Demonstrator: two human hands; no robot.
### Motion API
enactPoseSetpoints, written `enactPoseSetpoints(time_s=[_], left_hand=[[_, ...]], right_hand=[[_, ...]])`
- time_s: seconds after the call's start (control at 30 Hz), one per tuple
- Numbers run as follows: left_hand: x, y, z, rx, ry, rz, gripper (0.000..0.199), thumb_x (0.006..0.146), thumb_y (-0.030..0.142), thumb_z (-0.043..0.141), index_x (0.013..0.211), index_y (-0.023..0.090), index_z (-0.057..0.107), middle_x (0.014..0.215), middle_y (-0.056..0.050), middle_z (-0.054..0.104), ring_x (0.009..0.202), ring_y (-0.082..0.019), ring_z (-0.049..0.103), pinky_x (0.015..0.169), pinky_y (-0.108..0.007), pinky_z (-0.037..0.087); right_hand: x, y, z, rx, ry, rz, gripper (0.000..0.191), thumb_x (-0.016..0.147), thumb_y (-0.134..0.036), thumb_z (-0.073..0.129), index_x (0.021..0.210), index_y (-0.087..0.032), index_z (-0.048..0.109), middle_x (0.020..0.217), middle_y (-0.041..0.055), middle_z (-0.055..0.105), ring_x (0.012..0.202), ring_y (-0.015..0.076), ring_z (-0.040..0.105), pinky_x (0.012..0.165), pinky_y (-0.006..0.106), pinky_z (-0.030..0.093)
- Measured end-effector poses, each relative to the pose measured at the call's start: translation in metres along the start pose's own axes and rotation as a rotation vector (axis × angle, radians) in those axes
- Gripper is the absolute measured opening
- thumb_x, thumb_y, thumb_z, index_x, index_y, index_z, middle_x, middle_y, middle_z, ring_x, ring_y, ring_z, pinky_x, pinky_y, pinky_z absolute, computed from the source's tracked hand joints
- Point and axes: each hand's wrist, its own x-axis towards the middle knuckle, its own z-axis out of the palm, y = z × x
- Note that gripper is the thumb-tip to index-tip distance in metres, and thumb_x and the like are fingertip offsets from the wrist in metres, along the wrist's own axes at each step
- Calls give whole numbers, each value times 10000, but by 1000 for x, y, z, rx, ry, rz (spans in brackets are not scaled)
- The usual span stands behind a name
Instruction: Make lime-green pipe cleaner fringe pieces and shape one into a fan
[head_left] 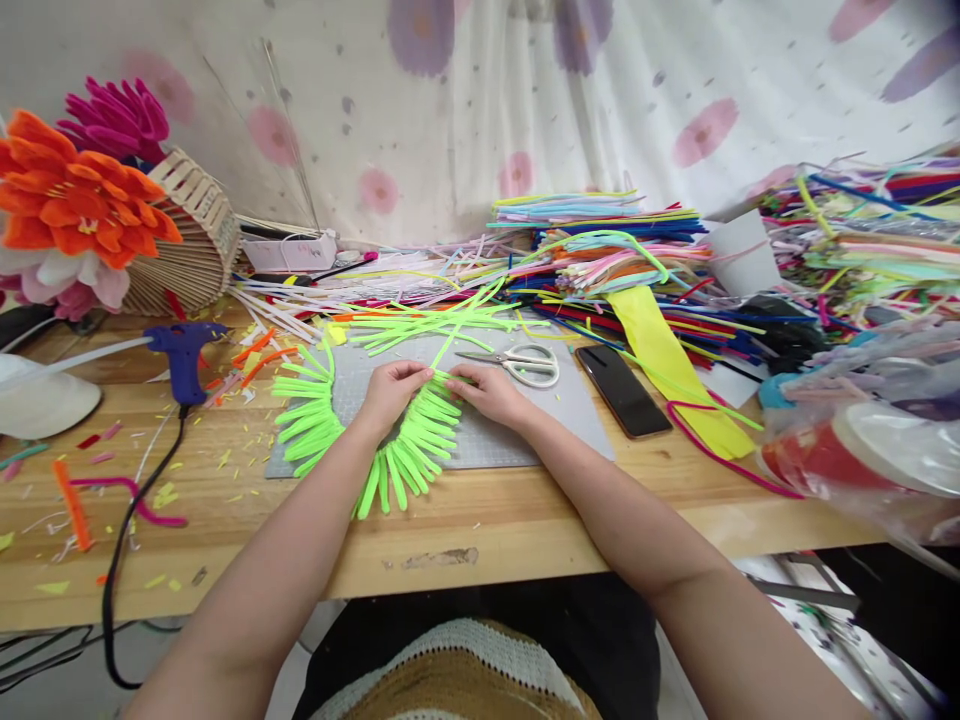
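Note:
A curved fringe of neon-green pipe cleaners [405, 465], bent into many narrow loops, lies in a U shape over the grey cutting mat [510, 440] and the wooden table. My left hand [391, 398] pinches the upper right end of this fringe between thumb and fingertips. Close beside it, my right hand [491, 394] is closed at the same end, fingertips on a green pipe cleaner. One loose green strand [448, 342] rises from between the hands. White-handled scissors [534, 366] rest on the mat just beyond my right hand.
Loose green pipe cleaners [382, 325] lie behind the mat, with coloured bundles [615, 250] further back. A phone [622, 390] and yellow strip [679, 370] are to the right. At left are a blue glue gun [186, 360] with its black cord, scraps, and an orange flower [82, 195].

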Motion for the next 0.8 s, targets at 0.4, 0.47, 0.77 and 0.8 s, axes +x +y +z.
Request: enactPoseSetpoints(time_s=[0.4, 0.47, 0.77, 0.8], left_hand=[[2, -3, 3, -112, 56, 44, 325, 476, 392, 770, 632, 145, 628, 565, 27, 585, 512, -80, 480, 523, -222, 383], [1, -3, 5, -139, 67, 54, 318, 472, 379, 769, 622, 144, 617, 551, 33, 571, 504, -76, 474, 523, -219, 381], [7, -5, 7, -134, 68, 141, 298, 507, 387, 740, 629, 150, 606, 583, 24, 582, 536, -89, 485, 558, -230, 395], [10, -7, 6, -94, 86, 182, 283, 527, 382, 729, 639, 150, 613, 603, 18, 589, 555, -94, 491, 569, -231, 398]], right_hand=[[4, 5, 2, 31, -44, -9, 352, 852, -393, 394, 699, -145, 590, 617, -20, 508, 609, 91, 422, 601, 206, 312], [5, 6, 2, 50, -57, 18, 373, 843, -419, 397, 665, -144, 576, 602, -22, 490, 601, 91, 407, 588, 208, 305], [7, 9, 3, 232, -22, 57, 387, 809, -491, 416, 649, -158, 532, 539, -40, 410, 524, 85, 360, 538, 213, 285], [7, 10, 2, 217, -19, 56, 381, 815, -482, 411, 637, -162, 517, 528, -43, 406, 515, 84, 361, 538, 212, 285]])
